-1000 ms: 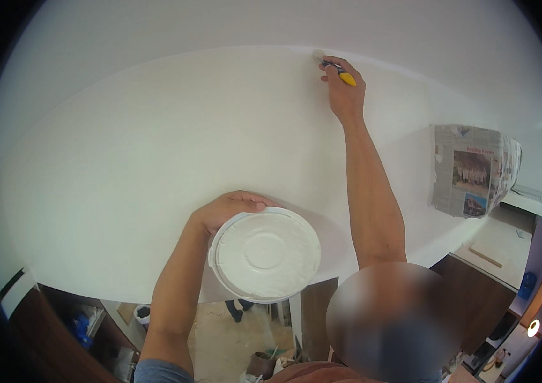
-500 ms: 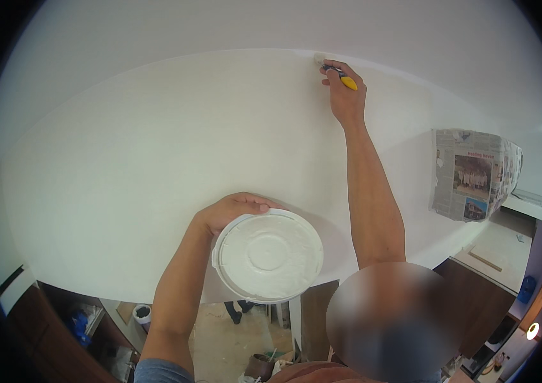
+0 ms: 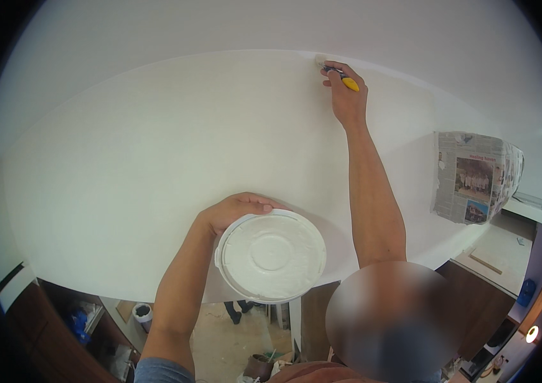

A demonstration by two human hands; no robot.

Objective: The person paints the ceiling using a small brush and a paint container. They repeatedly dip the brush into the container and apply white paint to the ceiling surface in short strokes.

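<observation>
My right hand (image 3: 346, 89) is raised to the top of a white wall (image 3: 156, 153), its fingers closed round the yellow and dark handle of a paintbrush (image 3: 350, 83). The pale bristles touch the wall close to the line where it meets the ceiling (image 3: 252, 25). Lower down, my left hand (image 3: 236, 210) grips the rim of a round white lid (image 3: 271, 255), thumb on top and the other fingers mostly hidden beneath. White paint coats the lid's inner face.
Newspaper (image 3: 472, 179) covers a boxy fixture on the wall at right. Below it are a shelf (image 3: 500, 249) and dark cabinets. Open shelving (image 3: 86, 316) stands at lower left. Far below, a person's legs (image 3: 237, 311) and a bucket (image 3: 259, 367) show on the floor.
The lid has shifted very slightly to the right in view. My right hand and the brush stay at nearly the same spot by the ceiling line.
</observation>
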